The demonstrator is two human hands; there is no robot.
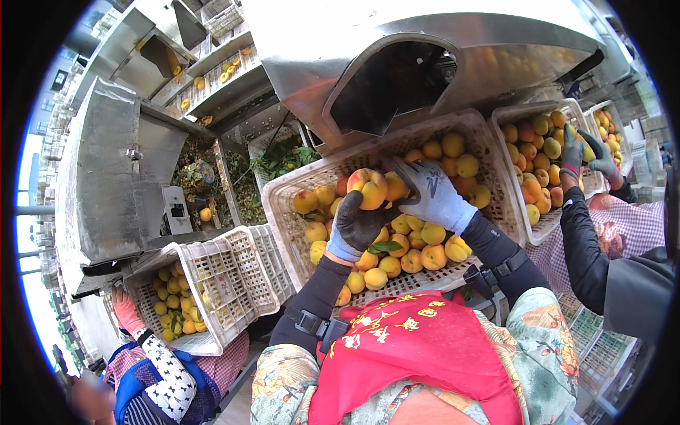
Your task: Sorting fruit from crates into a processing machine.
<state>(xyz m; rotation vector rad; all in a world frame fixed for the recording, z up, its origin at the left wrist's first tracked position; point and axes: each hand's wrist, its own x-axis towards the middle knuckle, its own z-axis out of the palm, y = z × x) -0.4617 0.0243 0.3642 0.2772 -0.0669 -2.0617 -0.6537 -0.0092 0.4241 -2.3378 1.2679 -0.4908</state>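
Note:
A white plastic crate (278, 201) full of yellow-orange peaches (433, 256) sits tilted in front of me. My left hand (358, 225), in a glove with a dark palm and pale blue cuff, is closed around a large red-blushed peach (368, 188). Beside it, my right hand (433, 193), in a grey-blue glove, curls over another peach (396, 187), its fingers and thumb on either side. Parts of its fingertips are hidden. Green leaves (384, 247) lie among the fruit below my hands.
A metal chute (304, 64) overhangs the crate's far edge. At right, a co-worker's gloved hands (588, 152) hold fruit over another peach crate (523, 212). At lower left, a co-worker's pink-gloved hand (127, 312) touches a tipped crate (225, 283). Leaves fill a bin (283, 161) behind.

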